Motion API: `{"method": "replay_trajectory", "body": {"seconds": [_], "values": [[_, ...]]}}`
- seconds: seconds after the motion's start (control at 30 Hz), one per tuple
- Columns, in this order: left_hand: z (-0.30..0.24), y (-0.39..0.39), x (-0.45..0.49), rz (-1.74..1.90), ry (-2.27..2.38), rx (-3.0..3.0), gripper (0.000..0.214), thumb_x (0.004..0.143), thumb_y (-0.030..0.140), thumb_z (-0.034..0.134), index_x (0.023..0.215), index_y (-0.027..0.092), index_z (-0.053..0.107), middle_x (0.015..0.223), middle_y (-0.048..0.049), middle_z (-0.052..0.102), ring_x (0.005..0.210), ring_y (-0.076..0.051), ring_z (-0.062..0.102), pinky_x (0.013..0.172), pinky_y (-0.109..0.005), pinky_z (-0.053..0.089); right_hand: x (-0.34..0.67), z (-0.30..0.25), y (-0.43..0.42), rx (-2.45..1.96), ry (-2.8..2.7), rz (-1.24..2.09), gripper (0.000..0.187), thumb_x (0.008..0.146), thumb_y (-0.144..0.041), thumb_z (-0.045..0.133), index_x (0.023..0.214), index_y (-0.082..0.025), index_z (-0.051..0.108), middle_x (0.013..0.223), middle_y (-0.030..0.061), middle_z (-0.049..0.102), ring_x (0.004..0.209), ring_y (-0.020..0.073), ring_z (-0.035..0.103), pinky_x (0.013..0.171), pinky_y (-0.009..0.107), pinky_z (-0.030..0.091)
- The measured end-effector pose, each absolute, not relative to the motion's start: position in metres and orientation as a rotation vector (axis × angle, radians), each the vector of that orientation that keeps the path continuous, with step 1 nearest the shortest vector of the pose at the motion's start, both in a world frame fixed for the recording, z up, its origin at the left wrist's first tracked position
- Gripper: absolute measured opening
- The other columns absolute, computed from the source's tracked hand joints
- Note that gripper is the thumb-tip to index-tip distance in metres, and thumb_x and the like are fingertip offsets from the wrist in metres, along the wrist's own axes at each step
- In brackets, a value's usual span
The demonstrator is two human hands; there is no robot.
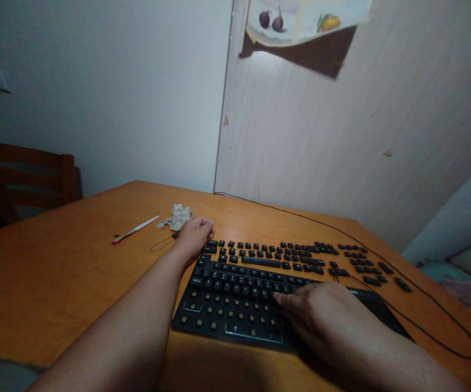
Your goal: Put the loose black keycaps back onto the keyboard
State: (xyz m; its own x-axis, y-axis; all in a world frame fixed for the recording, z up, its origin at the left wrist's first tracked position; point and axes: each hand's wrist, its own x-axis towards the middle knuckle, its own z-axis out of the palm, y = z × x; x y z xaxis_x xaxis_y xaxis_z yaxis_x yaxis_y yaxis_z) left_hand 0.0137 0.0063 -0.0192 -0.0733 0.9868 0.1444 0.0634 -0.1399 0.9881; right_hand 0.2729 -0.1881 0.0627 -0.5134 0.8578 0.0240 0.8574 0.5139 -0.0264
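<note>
A black keyboard (pixel 227 305) lies on an orange wooden table (pixel 56 272); many of its keys are off, showing yellowish stems. Several loose black keycaps (pixel 284 256) are laid out in rows on the table just beyond it. My left hand (pixel 194 234) rests at the keyboard's far left corner beside the first keycaps. Its fingers are curled in, and what they hold, if anything, is hidden. My right hand (pixel 321 316) lies flat on the right half of the keyboard, fingers stretched toward the left over the keys.
A crumpled tissue (pixel 178 216), a thin white stick with a red tip (pixel 135 230) and a thin wire loop (pixel 160 245) lie left of my left hand. The keyboard cable (pixel 423 294) loops along the table's right edge. A wooden chair (pixel 27 174) stands far left.
</note>
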Motion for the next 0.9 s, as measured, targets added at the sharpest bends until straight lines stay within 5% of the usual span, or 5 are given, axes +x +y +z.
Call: {"method": "replay_trajectory", "body": {"seconds": [0.9], "values": [[-0.017,0.004,0.014,1.35,1.233,1.316,0.024,0.075,0.041,0.062,0.075,0.016,0.059,0.064,-0.0031,0.064,0.054,-0.012,0.054,0.053,-0.023,0.037,0.284,0.081,-0.177,-1.542,-2.632,0.078,0.024,0.089,-0.018,0.049,0.089,-0.025,0.072,0.079,0.0004,0.072,0.073,0.0161,0.066,0.069,0.025,0.043]]}}
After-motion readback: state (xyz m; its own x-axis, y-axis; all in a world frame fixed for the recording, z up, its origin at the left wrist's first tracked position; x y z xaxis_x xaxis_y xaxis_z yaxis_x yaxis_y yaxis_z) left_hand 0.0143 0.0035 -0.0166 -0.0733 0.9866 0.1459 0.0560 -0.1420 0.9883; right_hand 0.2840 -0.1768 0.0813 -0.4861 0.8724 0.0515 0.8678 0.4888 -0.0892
